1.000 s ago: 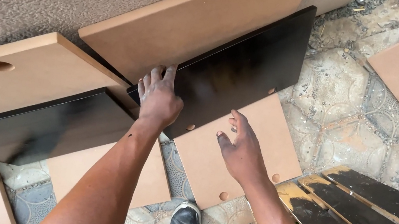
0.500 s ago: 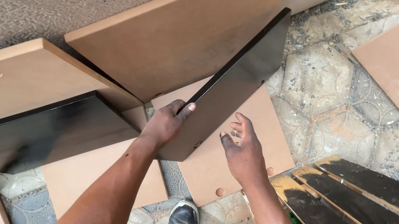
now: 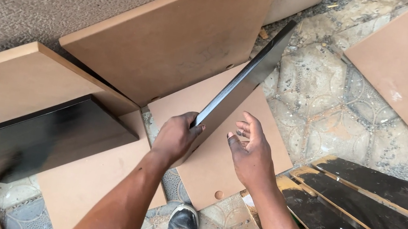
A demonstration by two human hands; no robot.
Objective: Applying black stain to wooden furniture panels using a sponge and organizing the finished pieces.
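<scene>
The left hand (image 3: pixel 176 136) grips the near end of a thin black board (image 3: pixel 246 80), glossy and seen edge-on, tilted on its long edge. The board rises away over a tan panel (image 3: pixel 211 155) lying on the patterned floor (image 3: pixel 324 96). The right hand (image 3: pixel 249 151) hovers just beside the board, fingers spread open, holding nothing. A shoe (image 3: pixel 181 225) stands below the panel.

Furniture workshop, cut fibreboard panels (image 3: pixel 172 42), black laminated boards (image 3: pixel 376 217), dusty tiled floor (image 3: pixel 323 102)
</scene>
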